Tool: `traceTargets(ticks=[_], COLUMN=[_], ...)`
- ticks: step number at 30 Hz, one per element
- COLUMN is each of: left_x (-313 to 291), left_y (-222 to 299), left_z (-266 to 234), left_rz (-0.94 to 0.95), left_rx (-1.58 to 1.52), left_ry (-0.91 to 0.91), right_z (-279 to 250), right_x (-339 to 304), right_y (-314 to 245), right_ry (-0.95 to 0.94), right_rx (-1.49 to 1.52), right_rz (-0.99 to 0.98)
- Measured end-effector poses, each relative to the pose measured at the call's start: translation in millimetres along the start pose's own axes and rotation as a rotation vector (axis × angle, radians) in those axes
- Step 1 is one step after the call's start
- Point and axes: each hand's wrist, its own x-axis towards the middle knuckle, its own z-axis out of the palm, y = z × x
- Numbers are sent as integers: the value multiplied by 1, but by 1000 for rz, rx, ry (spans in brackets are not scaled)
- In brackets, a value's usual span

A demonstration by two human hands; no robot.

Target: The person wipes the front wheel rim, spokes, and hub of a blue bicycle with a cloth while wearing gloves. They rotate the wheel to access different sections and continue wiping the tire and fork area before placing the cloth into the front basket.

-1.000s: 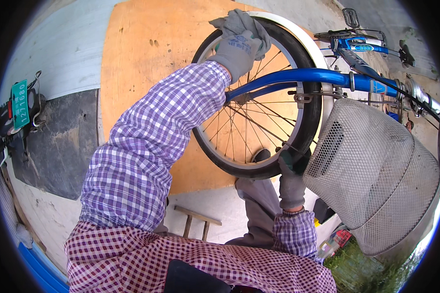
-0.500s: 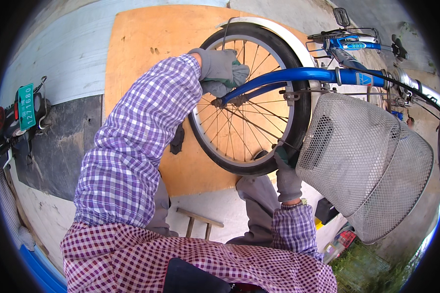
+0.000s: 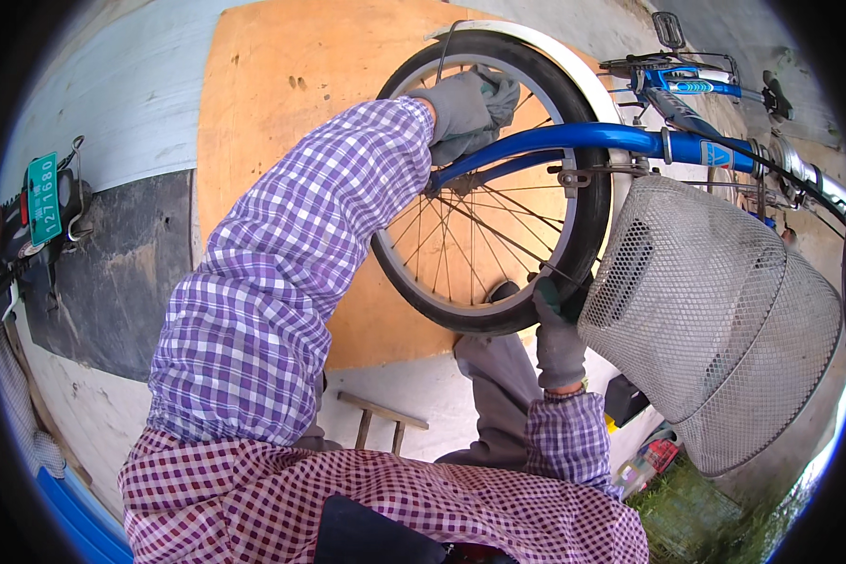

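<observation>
A bicycle's front wheel (image 3: pixel 456 318), with black tyre and thin spokes, stands before me in a blue fork (image 3: pixel 573 138) under a white mudguard (image 3: pixel 545 58). My left hand (image 3: pixel 461 101), in a grey glove, is closed around a crumpled grey-green cloth (image 3: pixel 501 94) over the upper spokes, just beyond the fork end. At the tyre's near right side, my gloved right hand (image 3: pixel 559 338) grips the wheel, thumb on the tyre and the other fingers partly hidden. A silver mesh basket (image 3: pixel 714 310) is right beside that hand.
An orange-brown board (image 3: pixel 282 85) lies beneath the wheel. Another blue bicycle (image 3: pixel 686 85) is at the far right. A vehicle with a green plate (image 3: pixel 44 199) stands at the left. A small wooden frame (image 3: pixel 383 411) sits between my legs, and a black box (image 3: pixel 623 399) near my right sleeve.
My left hand has moved up and to the right with the cloth, from near the hub to the upper spokes. The right hand keeps its place on the tyre.
</observation>
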Motion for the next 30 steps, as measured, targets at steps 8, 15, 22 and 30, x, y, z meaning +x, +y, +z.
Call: traceTargets(ticks=[8, 15, 22, 30], left_x=[22, 6, 11, 15], left_y=[-69, -80, -68, -112], left_z=[-49, -48, -49, -32], left_rz=[201, 178, 181, 521], left_rx=[536, 491, 422, 577], left_ry=[-468, -391, -394, -76], right_z=[94, 97, 90, 108], right_x=[8, 0, 5, 11], right_y=[-3, -1, -3, 29], right_ry=[-102, -118, -48, -69], right_rx=[-123, -493, -176, -210], right_rz=[-174, -427, -305, -319])
